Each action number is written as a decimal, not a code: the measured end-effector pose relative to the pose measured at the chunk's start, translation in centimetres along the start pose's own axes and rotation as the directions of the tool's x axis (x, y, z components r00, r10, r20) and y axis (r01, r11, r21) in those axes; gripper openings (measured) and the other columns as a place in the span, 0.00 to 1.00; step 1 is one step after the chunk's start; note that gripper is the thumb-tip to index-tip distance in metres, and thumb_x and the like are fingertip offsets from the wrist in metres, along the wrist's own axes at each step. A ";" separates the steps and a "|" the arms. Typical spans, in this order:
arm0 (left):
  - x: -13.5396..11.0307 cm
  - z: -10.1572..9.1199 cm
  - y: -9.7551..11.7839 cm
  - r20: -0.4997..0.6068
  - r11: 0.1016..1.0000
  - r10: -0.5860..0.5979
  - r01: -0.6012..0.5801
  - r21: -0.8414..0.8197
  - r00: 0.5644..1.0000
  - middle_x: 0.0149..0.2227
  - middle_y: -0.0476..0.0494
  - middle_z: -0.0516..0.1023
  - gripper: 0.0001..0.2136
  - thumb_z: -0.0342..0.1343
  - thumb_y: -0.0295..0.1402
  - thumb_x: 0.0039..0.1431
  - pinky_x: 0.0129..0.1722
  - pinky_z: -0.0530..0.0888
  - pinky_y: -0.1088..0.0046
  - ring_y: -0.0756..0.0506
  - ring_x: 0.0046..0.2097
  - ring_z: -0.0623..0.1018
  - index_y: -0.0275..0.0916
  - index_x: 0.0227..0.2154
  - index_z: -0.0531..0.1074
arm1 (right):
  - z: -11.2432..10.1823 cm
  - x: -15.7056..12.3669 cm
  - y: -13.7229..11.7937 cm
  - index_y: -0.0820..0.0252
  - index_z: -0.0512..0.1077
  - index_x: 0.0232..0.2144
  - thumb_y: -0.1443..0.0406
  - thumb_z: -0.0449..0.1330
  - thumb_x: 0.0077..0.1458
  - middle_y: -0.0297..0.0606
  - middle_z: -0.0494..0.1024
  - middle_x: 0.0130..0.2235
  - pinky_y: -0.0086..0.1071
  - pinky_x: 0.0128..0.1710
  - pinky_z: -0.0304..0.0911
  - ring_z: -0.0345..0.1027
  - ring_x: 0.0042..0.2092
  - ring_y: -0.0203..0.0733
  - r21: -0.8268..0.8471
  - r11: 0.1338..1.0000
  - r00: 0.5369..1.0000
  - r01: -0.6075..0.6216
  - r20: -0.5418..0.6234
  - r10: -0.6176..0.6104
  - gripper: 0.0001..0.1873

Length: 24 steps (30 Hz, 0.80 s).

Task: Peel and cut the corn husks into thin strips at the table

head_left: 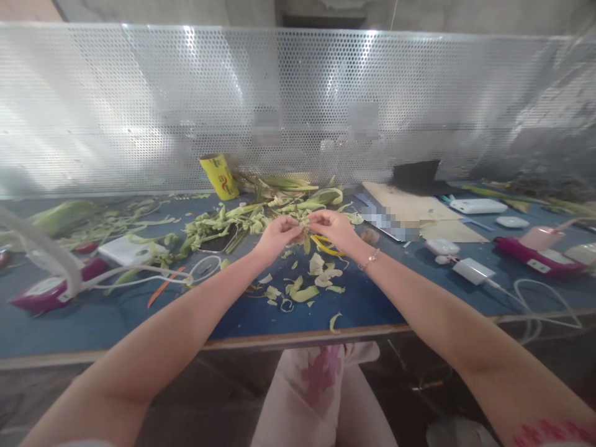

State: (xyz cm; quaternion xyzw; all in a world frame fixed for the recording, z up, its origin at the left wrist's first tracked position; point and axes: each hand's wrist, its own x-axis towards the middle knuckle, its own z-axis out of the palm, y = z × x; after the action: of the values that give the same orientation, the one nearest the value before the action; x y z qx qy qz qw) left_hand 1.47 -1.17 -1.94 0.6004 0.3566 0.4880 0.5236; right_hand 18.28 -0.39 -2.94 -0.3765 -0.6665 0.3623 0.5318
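Observation:
Over the middle of the blue table, my left hand (pixel 280 237) and my right hand (pixel 336 230) meet with fingertips pinched together. Between them is a small pale green-yellow plant piece (pixel 305 230), partly covered by the fingers. A yellow band (pixel 329 246) lies just under my right hand. Behind and left of my hands spreads a heap of pale green leafy stalks (pixel 212 225). Torn leaf scraps (pixel 321 271) lie scattered on the table nearer to me. My right wrist wears a thin bracelet (pixel 371 257).
A yellow tube-shaped container (pixel 220 177) leans near the perforated metal panel (pixel 298 81). Brown card (pixel 403 202) and a phone (pixel 386 225) lie right of centre. Magenta power strips (pixel 535 257), a white charger (pixel 474 270) and loose cables occupy the sides. An orange strip (pixel 164 288) lies left.

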 end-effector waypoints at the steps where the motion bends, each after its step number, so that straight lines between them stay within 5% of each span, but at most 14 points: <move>1: 0.0 0.0 0.0 -0.006 1.000 0.019 -0.019 0.024 1.000 0.22 0.49 0.75 0.13 0.64 0.36 0.41 0.33 0.74 0.72 0.51 0.26 0.75 0.35 0.27 0.67 | 0.0 0.0 0.0 0.59 0.72 0.33 0.64 0.62 0.45 0.35 0.76 0.31 0.36 0.39 0.68 0.69 0.33 0.36 -0.013 1.000 1.000 0.008 -0.002 -0.008 0.10; 11: 0.2 -0.2 -0.4 -0.005 0.988 0.066 -0.064 0.138 0.998 0.23 0.49 0.74 0.11 0.59 0.39 0.47 0.33 0.74 0.71 0.51 0.27 0.74 0.35 0.28 0.72 | 0.2 -0.3 -0.7 0.60 0.75 0.27 0.61 0.64 0.42 0.38 0.79 0.30 0.38 0.38 0.68 0.72 0.33 0.40 -0.082 0.997 0.998 -0.013 -0.065 0.008 0.09; 24: 0.4 -0.1 -0.6 -0.004 0.989 0.089 -0.088 0.117 0.996 0.21 0.52 0.72 0.08 0.57 0.36 0.49 0.32 0.73 0.71 0.51 0.25 0.73 0.37 0.27 0.65 | 0.2 -0.3 -0.8 0.60 0.77 0.28 0.60 0.64 0.44 0.39 0.79 0.31 0.39 0.39 0.68 0.72 0.34 0.42 -0.095 0.995 0.999 0.023 -0.042 -0.027 0.09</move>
State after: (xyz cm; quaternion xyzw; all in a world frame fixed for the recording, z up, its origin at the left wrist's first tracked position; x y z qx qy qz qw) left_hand 1.53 -0.67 -2.49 0.6430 0.3601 0.4918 0.4637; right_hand 18.08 -1.07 -2.43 -0.4006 -0.6760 0.3155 0.5320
